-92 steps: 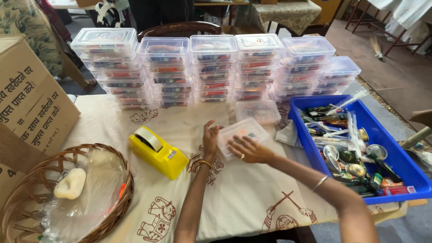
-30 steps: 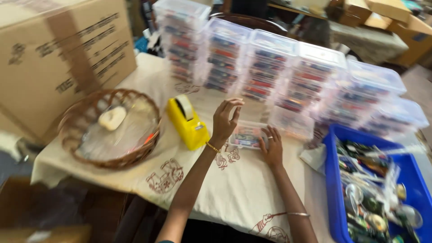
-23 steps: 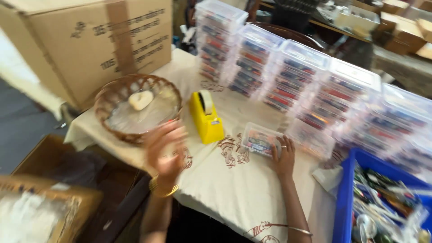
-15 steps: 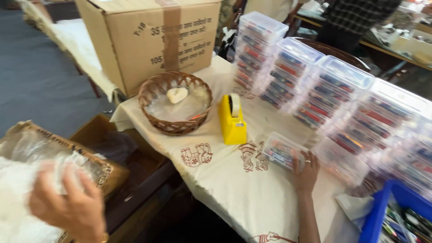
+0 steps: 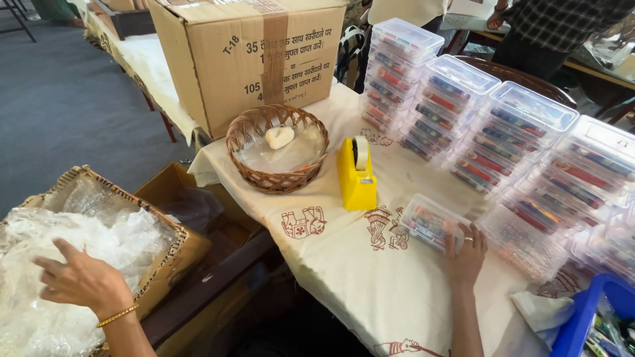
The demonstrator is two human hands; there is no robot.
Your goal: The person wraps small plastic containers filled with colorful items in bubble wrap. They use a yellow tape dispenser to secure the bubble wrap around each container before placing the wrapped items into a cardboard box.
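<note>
Upper centre: one brown carton (image 5: 248,59), taped, dark print on its front, on the cloth-covered desk (image 5: 370,291); right of it, five visible stacks of clear lidded boxes (image 5: 463,106) with coloured contents run toward the right edge. Mid-frame: one wicker basket (image 5: 276,148), one yellow tape dispenser (image 5: 357,175), one single clear box (image 5: 433,221); a blue bin (image 5: 589,324) sits at lower right. Right hand (image 5: 466,254) lies flat, fingers spread, touching that box; left hand (image 5: 83,281), lower left, is spread open over clear plastic wrap (image 5: 99,244) in a woven tray (image 5: 169,248), gripping nothing.
</note>
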